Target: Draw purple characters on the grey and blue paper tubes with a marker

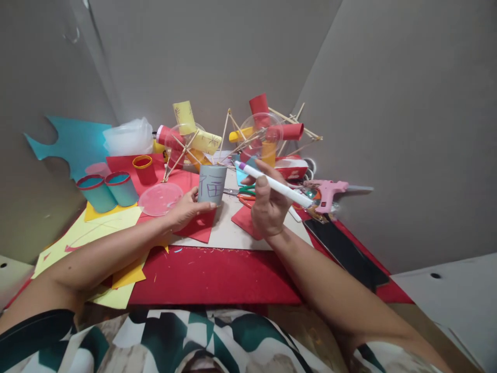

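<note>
My left hand point(185, 208) grips a grey paper cup point(212, 185) near its base. A purple drawn character faces me on the cup's side. Between the fingers of my right hand point(269, 204) is a white marker pen point(277, 185), its purple end pointing up and left toward the cup but apart from it. Scissors point(245, 194) with green and orange handles lie behind, partly hidden by my right hand. Red paper pieces point(199, 228) rest on the white board point(229, 239) under my hands.
Teal cups point(99, 194), a red cup point(145, 171) and a clear lid point(161, 199) stand at left. Stick frames with paper tubes point(202, 141) rise at the back. A pink glue gun point(330, 194) and a black flat item point(345, 254) lie at right.
</note>
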Demonstrator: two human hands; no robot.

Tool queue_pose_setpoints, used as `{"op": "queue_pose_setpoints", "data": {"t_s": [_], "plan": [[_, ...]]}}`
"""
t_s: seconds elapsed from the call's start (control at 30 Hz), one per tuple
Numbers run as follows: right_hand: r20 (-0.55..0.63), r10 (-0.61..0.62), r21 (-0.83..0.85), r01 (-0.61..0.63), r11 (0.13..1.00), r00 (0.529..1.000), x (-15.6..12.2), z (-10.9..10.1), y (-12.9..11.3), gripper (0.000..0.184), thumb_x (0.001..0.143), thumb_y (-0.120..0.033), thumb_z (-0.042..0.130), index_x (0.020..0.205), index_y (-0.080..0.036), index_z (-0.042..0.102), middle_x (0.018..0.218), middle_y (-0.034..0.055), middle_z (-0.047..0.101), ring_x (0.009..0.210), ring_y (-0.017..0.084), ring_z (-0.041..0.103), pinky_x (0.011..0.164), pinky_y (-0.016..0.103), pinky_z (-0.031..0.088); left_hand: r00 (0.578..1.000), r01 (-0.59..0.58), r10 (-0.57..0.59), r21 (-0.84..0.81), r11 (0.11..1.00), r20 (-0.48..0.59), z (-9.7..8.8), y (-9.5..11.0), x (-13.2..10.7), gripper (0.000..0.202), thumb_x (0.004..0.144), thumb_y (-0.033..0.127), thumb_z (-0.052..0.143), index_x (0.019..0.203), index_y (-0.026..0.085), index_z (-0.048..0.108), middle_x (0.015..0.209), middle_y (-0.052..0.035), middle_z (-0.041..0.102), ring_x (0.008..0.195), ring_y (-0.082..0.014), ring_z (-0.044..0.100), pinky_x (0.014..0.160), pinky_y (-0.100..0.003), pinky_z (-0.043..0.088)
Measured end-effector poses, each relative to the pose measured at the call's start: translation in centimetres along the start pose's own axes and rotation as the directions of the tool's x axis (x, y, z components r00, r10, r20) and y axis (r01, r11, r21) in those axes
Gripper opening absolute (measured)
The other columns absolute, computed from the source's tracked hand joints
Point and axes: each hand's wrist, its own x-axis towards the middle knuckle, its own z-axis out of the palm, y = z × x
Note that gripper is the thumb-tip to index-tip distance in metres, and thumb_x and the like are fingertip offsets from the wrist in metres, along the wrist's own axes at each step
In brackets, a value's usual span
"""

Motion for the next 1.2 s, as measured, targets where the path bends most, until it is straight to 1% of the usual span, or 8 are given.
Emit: {"op": "queue_pose_setpoints", "data": {"t_s": [0.13,0.2,0.3,0.4,0.53,0.67,0.8,1.2], "plan": [[0.158,-0.230,-0.089,0.246,0.965,0.960,-0.6,-0.2,-1.6,0.023,0.104,-0.030,0.061,0.120,-0.027,0.078,0.092,0.0026,0.080,0.079,0.020,0.074,0.075,0.040,0.063,0.998,-0.007,0.006,-0.015,1.000,-0.058,0.1,-1.3,-0.5,0.073,0.063,0.032,0.103,0.126,0.018,0.067,0.121,-0.0113,0.078,0.109,-0.0254,0.073,0.105,-0.044,0.053],[0.202,-0.280,-0.130,0.309,0.942,0.939,-1.1,0.0,-1.8,0.018,0.102,-0.026,0.062,0.114,-0.025,0.076,0.092,0.0029,0.080,0.077,0.020,0.074,0.072,0.038,0.061,0.998,-0.009,0.010,0.019,1.000,-0.065,0.0,-1.8,-0.5,0.069,0.063,0.035,0.102,0.122,0.018,0.070,0.118,-0.0110,0.079,0.110,-0.0269,0.072,0.106,-0.046,0.053],[0.181,-0.250,-0.176,0.282,0.943,0.951,-1.7,0.3,-1.2,0.009,0.100,-0.025,0.064,0.104,-0.025,0.072,0.085,0.0000,0.075,0.073,0.019,0.071,0.067,0.036,0.059,0.999,-0.020,0.021,0.039,0.999,-0.037,-0.2,-2.2,-0.4,0.059,0.063,0.038,0.102,0.113,0.020,0.075,0.114,-0.0112,0.081,0.113,-0.0310,0.072,0.108,-0.049,0.054],[0.148,-0.244,-0.149,0.266,0.952,0.958,-2.0,0.3,-0.2,0.007,0.098,-0.023,0.066,0.102,-0.028,0.070,0.084,-0.0020,0.071,0.073,0.019,0.067,0.068,0.037,0.055,1.000,-0.011,0.011,0.024,1.000,-0.019,-0.2,-2.2,-0.4,0.054,0.064,0.039,0.101,0.110,0.020,0.079,0.112,-0.0133,0.081,0.112,-0.0346,0.072,0.107,-0.053,0.054],[0.149,-0.338,-0.189,0.362,0.913,0.929,-1.8,-0.1,0.4,0.009,0.097,-0.023,0.068,0.103,-0.030,0.070,0.083,-0.0017,0.069,0.077,0.022,0.066,0.073,0.041,0.056,1.000,0.013,-0.013,0.024,1.000,-0.014,0.0,-1.9,-0.5,0.053,0.064,0.037,0.100,0.110,0.017,0.080,0.111,-0.0141,0.081,0.110,-0.0344,0.072,0.107,-0.054,0.054],[0.214,-0.384,-0.258,0.431,0.865,0.898,-1.6,-0.1,0.0,0.002,0.101,-0.028,0.063,0.100,-0.029,0.064,0.078,-0.0023,0.068,0.074,0.021,0.065,0.077,0.044,0.059,0.999,0.018,-0.017,0.022,1.000,-0.030,0.2,-1.8,-0.6,0.056,0.061,0.037,0.101,0.109,0.018,0.079,0.109,-0.0115,0.081,0.112,-0.0346,0.072,0.108,-0.053,0.053],[0.284,-0.415,-0.262,0.486,0.834,0.865,-1.6,0.2,-0.4,0.001,0.102,-0.027,0.061,0.102,-0.028,0.061,0.076,-0.0046,0.067,0.066,0.018,0.063,0.079,0.044,0.058,0.999,0.021,-0.019,0.030,0.999,-0.038,0.2,-1.7,-0.6,0.062,0.061,0.034,0.101,0.115,0.016,0.077,0.118,-0.0128,0.081,0.115,-0.0338,0.072,0.108,-0.051,0.053],[0.351,-0.384,-0.266,0.484,0.833,0.854,-1.8,0.1,-0.7,0.009,0.103,-0.020,0.064,0.105,-0.029,0.062,0.081,-0.0036,0.068,0.073,0.019,0.065,0.086,0.045,0.055,1.000,0.009,-0.006,0.094,0.996,-0.028,0.4,-1.4,-0.5,0.066,0.060,0.035,0.097,0.119,0.015,0.074,0.121,-0.0128,0.081,0.115,-0.0325,0.072,0.102,-0.044,0.056]]}}
